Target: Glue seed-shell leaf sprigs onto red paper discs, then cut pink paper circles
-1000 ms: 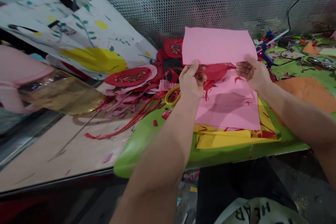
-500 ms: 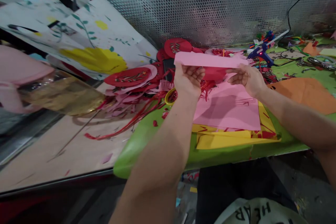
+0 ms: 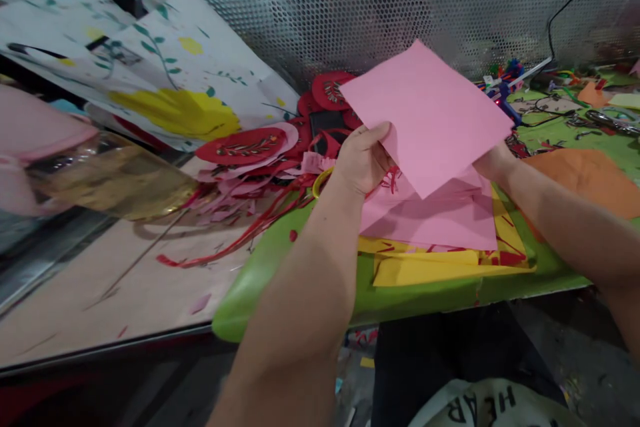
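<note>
A pink sheet of paper (image 3: 425, 113) is held up, turned so that one corner points down toward me. My left hand (image 3: 367, 157) grips its left edge, thumb on top and fingers beneath. At the lower right edge is my right hand (image 3: 493, 160); its fingers are hidden behind the paper. Below the raised sheet lie more pink sheets (image 3: 440, 223) on yellow paper (image 3: 430, 271). Red strips show beside my left hand.
Red discs (image 3: 243, 147) and pink and red scraps lie left. A white floral bag (image 3: 190, 73) leans on the perforated panel (image 3: 350, 7). A blue glue gun (image 3: 507, 103) and orange paper (image 3: 585, 177) are right, on the green table cover (image 3: 285, 267).
The pink sheet, seen nearly edge-on before, now shows its broad face, turned cornerwise. My left thumb has come onto its face, and my right fingers have gone behind it.
</note>
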A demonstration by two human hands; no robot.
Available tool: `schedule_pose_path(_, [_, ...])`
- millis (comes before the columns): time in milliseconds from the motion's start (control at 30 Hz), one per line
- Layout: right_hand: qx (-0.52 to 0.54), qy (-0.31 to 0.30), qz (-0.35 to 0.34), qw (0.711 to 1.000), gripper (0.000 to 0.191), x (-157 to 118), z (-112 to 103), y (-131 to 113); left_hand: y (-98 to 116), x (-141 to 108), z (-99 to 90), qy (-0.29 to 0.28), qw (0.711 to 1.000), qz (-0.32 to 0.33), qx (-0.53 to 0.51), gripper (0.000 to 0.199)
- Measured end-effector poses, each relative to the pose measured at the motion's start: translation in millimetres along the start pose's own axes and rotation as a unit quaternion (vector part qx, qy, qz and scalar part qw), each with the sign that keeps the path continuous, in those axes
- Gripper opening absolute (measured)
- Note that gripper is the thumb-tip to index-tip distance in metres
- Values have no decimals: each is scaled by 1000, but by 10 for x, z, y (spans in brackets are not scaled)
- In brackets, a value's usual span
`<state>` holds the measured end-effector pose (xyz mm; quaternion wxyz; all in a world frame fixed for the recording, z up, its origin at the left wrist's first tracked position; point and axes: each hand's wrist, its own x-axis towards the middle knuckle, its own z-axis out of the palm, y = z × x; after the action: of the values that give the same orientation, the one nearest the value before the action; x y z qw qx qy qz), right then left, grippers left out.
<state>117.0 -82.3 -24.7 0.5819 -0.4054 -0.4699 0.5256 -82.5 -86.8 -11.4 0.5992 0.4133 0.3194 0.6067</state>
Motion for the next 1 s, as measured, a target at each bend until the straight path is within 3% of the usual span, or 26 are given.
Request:
schedule_pose_path(133, [93,-42,87,991,52,97,-150,-154,-26,-17,-51,-55,994,-61,76,9])
schedule_pose_path(167, [104,-54,98,988,52,106,-170,-173,-39,-9,-70,-62,991,-69,97,8])
schedule_pose_path(267, [80,-73,88,990,25,114,-192,-173,-62,19,-121,-62,986,-77,131,7])
schedule_pose_path(333, [48,-68,77,994,18,117,-190,-147,-61,31,-140,-58,985,-83,137,6])
schedule_pose_path(633, [-33,20,4,999,25,173,-202,-63,-68,45,-113,-29,984,-93,150,7])
schedule_pose_path(833, [-36,57,-25,997,25,177,-192,-49,-99,58,-30,14,989,-24,148,19])
schedule_pose_path(1000, [-3,49,9,999,22,160,-148,-87,-151,81,-10,37,989,22,145,18])
